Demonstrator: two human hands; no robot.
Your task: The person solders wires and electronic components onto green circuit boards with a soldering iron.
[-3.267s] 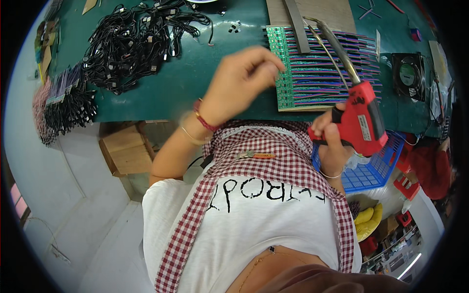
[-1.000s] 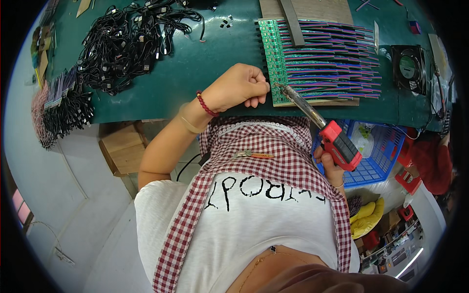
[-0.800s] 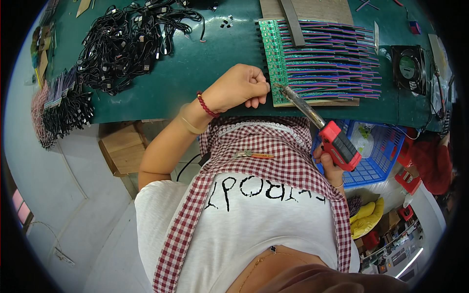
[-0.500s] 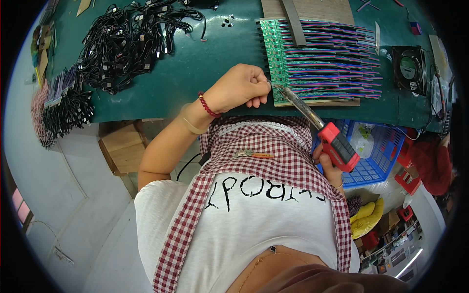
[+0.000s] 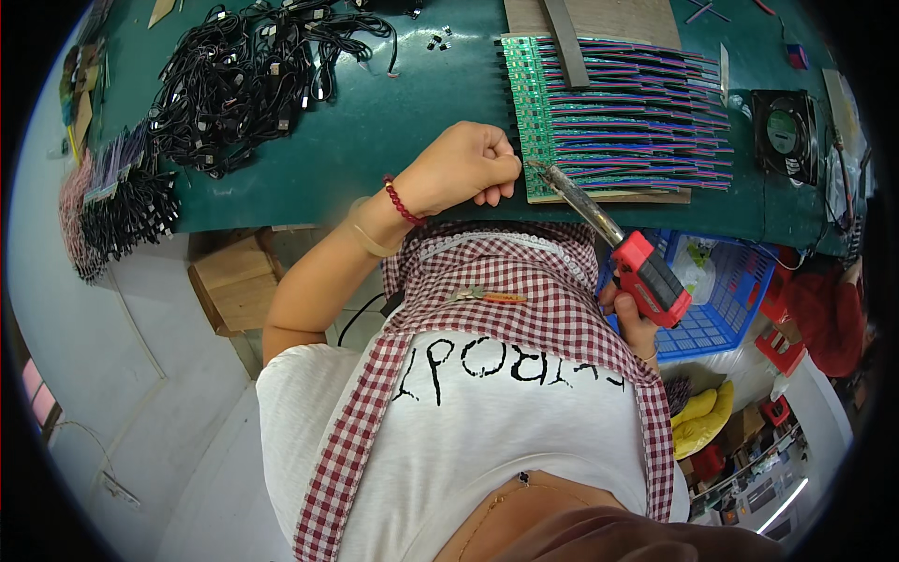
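My right hand [image 5: 632, 318] is closed round the handle of a red and black soldering iron [image 5: 646, 276]. Its metal shaft slants up and left, with the tip over the near left part of a panel of small green circuit boards [image 5: 536, 112]. Rows of thin multicoloured wires [image 5: 646, 117] run rightward from the boards. Beside the panel's near left edge, my left hand [image 5: 468, 167] is closed in a pinch. Whatever sits between those fingertips is hidden or too small to name. A grey metal bar [image 5: 566, 47] lies across the boards and wires.
On the green table [image 5: 412, 103], a heap of black cables [image 5: 239, 94] lies at the far left, with bundled wires [image 5: 122, 206] at the left edge. A black fan [image 5: 785, 136] stands on the right. Below the table edge is a blue basket [image 5: 702, 323].
The soldering iron has shifted very slightly to the right. My left hand keeps its pinch in nearly the same place.
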